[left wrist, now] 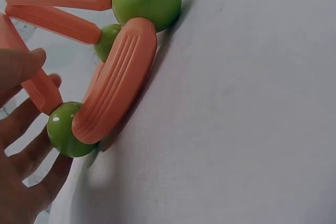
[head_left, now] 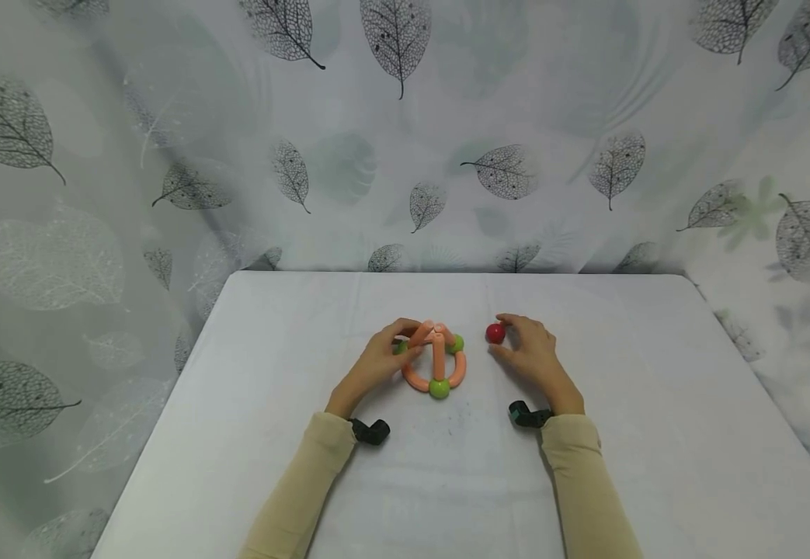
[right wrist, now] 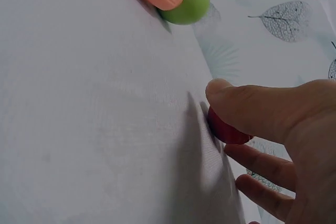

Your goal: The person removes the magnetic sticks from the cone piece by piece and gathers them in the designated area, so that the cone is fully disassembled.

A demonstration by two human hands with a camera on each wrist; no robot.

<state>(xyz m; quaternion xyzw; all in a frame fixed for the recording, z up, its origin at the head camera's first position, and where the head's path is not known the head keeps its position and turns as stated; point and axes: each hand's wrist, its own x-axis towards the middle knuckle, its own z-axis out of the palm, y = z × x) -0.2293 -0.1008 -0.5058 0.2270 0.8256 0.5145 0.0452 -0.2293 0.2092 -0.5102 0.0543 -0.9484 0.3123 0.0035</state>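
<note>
A magnetic-style building frame of orange rods point(head_left: 439, 359) and green balls point(head_left: 439, 388) stands on the white table. Its curved rods form a ring at the base, and straight rods lean together to a peak. My left hand point(head_left: 379, 359) grips its left side, thumb in front of a slanted rod point(left wrist: 42, 90) and fingers behind, by the lower green ball point(left wrist: 68, 129). To the right of the frame, a red ball point(head_left: 495, 334) sits between the thumb and index finger of my right hand point(head_left: 532, 351). The right wrist view shows the thumb partly covering that red ball point(right wrist: 229, 129).
A white cloth covers the table point(head_left: 656, 435). Behind and beside it hangs a leaf-patterned curtain point(head_left: 349, 116). Dark camera mounts point(head_left: 371, 432) are strapped on both wrists, below the beige sleeves point(head_left: 589, 473).
</note>
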